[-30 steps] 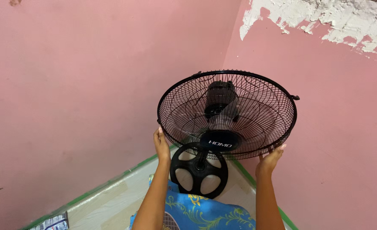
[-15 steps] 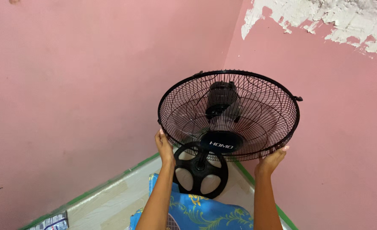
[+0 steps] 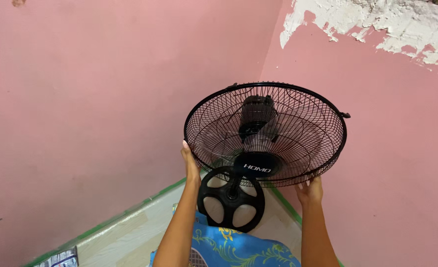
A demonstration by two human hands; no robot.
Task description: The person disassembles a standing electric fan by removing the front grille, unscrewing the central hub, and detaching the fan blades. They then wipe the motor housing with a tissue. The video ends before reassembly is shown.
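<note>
A black fan [image 3: 266, 133] with a round wire cage is held up in the corner of the room, its front face tipped toward me. Its round black base [image 3: 231, 199] with spoke openings hangs below the cage. My left hand [image 3: 190, 160] grips the cage's left rim with the fingers along the wire. My right hand [image 3: 309, 190] presses against the lower right rim from beneath. Translucent blades and the dark motor housing show through the grille.
Two pink walls meet behind the fan; the right wall [image 3: 402, 148] has peeled white patches near the top. Below lies a pale floor with a green-edged skirting [image 3: 130, 212]. Blue patterned cloth [image 3: 239, 249] shows at the bottom.
My right hand has slid slightly left and lower under the cage rim. The fan stays almost in the same place; my left hand has shifted up a little.
</note>
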